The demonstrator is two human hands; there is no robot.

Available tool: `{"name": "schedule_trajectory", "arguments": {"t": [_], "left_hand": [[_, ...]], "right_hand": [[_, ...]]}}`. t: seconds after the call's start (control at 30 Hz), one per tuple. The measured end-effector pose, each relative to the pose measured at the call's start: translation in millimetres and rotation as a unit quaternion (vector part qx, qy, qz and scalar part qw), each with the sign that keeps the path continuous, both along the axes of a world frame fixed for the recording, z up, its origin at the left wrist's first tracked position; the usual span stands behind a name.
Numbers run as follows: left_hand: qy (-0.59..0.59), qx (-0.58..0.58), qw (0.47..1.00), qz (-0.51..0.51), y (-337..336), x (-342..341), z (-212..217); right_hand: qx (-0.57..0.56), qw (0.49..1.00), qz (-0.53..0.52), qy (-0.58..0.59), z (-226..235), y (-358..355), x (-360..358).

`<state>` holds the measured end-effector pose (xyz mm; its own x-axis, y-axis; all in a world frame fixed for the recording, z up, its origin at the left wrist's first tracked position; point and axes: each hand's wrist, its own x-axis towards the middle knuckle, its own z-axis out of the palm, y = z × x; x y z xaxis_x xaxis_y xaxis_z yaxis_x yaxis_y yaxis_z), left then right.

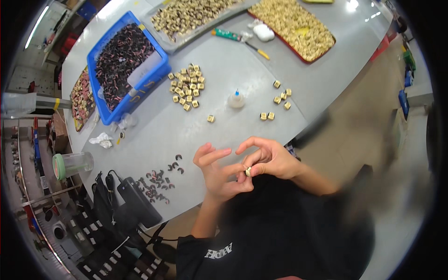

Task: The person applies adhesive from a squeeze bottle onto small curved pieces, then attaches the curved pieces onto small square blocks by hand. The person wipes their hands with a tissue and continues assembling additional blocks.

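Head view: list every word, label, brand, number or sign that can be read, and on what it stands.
Wording isn't copied here, only located.
Black fabric sleeve: white lettering, only partly clear.
Blue plastic bin: large marks on its side wall.
Green cylindrical tube: any printing is too small to read.
Black rectangular device: pale mark, too small to read.
Small cream-coloured piece: any marking is too small to read.

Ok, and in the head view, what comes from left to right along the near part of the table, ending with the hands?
Clear jar with a green lid, scattered dark curved pieces, left hand, small pale piece at the fingertips, right hand.
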<state>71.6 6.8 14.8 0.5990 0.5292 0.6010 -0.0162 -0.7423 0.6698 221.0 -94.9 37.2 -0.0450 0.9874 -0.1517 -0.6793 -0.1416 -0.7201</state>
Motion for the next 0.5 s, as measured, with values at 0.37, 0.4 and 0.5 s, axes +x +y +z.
{"name": "schedule_trajectory", "arguments": {"t": [0.37,0.4,0.5], "left_hand": [[0.079,0.119,0.970,0.197,35.3,-51.4,64.5],[0.048,0.091,0.960,0.262,46.1,-69.4,71.1],[0.058,0.099,0.892,0.437,91.7,-124.2,83.8]], "right_hand": [[-0.032,0.664,-0.420,-0.618,-5.2,-31.7,69.2],[-0.043,0.636,-0.427,-0.641,-12.0,-30.3,84.4],[-0.029,0.592,-0.434,-0.678,-40.4,-26.9,117.2]]}}
